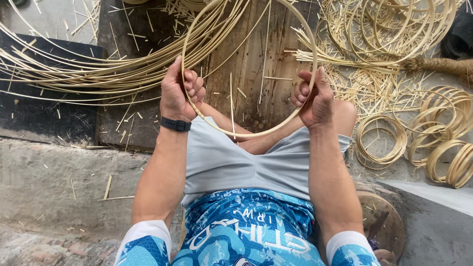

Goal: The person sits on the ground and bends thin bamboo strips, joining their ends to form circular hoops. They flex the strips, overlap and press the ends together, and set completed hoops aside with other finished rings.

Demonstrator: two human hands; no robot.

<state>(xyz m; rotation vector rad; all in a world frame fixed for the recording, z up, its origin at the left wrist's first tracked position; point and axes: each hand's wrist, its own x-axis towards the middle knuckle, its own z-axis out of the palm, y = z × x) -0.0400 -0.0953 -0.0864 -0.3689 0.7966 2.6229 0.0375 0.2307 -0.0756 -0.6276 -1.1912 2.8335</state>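
A thin bamboo strip bent into a large hoop (256, 134) hangs in front of me, over my lap. My left hand (180, 91) grips the hoop's left side, fingers curled around the strip; a black band sits on that wrist. My right hand (312, 98) grips the hoop's right side with the thumb up. The strip's long free ends run up and left past the top edge of the view. I sit with grey shorts and a blue patterned shirt below the hoop.
A sheaf of long bamboo strips (74, 69) sweeps across the upper left. Dark wooden boards (256, 64) lie under the hoop. Several finished coils (382, 143) and rings (456, 165) sit on the right among bamboo scraps. A concrete step (54, 182) is at left.
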